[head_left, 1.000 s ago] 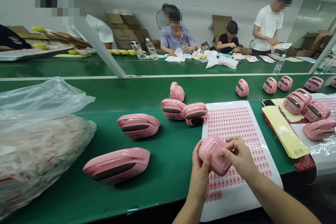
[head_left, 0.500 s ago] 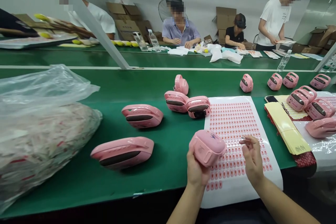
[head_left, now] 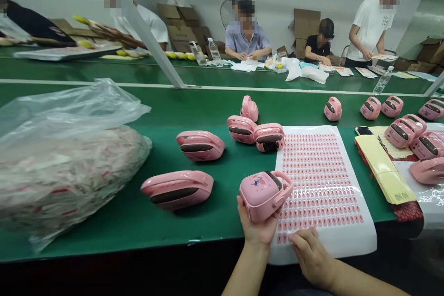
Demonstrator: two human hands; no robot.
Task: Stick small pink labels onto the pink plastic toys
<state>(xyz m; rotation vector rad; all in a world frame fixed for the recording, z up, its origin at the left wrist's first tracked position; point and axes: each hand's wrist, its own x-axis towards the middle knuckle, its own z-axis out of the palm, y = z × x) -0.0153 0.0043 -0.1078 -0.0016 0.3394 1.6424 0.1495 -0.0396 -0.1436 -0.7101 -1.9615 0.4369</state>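
Observation:
My left hand (head_left: 255, 224) holds a pink plastic case with a loop handle (head_left: 264, 195) on its palm and fingers, its cartoon-printed face turned up. My right hand (head_left: 310, 256) rests at the lower edge of a white sheet of small pink-and-red stickers (head_left: 321, 178), holding nothing I can see. Two similar pink cases (head_left: 200, 145) (head_left: 176, 189) lie to the left of my left hand. Others stand in a group (head_left: 256, 125) just above the sheet.
A large plastic bag of printed packets (head_left: 65, 171) fills the left of the green bench (head_left: 104, 236). More pink cases (head_left: 404, 130), a yellow envelope (head_left: 383, 166) and a phone (head_left: 361, 131) lie right. Co-workers sit and stand beyond a second bench.
My left hand has turned the case so its printed face shows. My right hand has moved down to the sheet's lower edge. The whole view has shifted slightly.

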